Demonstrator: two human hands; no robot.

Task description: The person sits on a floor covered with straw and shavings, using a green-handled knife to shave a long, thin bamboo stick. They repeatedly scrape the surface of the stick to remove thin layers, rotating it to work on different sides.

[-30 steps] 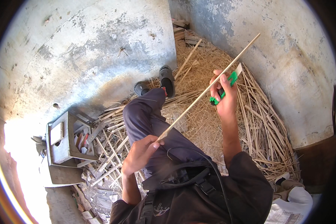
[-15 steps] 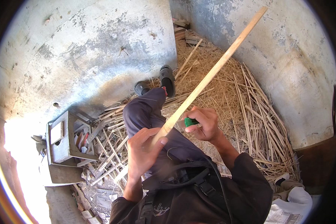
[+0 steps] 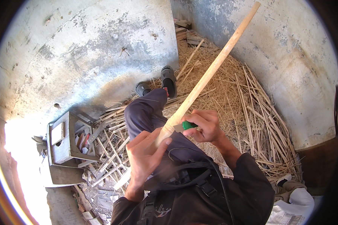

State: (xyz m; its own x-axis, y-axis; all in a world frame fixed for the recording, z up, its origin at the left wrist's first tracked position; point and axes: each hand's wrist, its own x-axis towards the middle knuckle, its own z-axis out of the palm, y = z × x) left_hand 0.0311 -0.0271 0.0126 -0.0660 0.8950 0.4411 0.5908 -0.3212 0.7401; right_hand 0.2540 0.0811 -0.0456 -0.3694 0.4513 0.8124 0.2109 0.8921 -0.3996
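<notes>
A long pale bamboo strip [image 3: 208, 77] slants from my lap up to the far right, with a ringed node near its lower part. My left hand [image 3: 143, 152] is closed round it just below that node, thumb along the near side. In my right hand [image 3: 207, 126] is a small knife with a green handle [image 3: 190, 125]. Its short flat blade points left and meets the strip's edge by the node, just above my left fingers. How deep the blade sits cannot be made out.
Shavings and thin bamboo strips [image 3: 259, 123] cover the floor ahead and to the right. A worn wooden box [image 3: 64, 144] holding odds and ends stands at the left. Weathered walls [image 3: 112, 41] rise ahead and at the right. A white sack [image 3: 294, 206] lies at the lower right.
The strip has turned about its length, and its far end has shifted slightly left. My right hand has brought the knife blade up against the strip by the node.
</notes>
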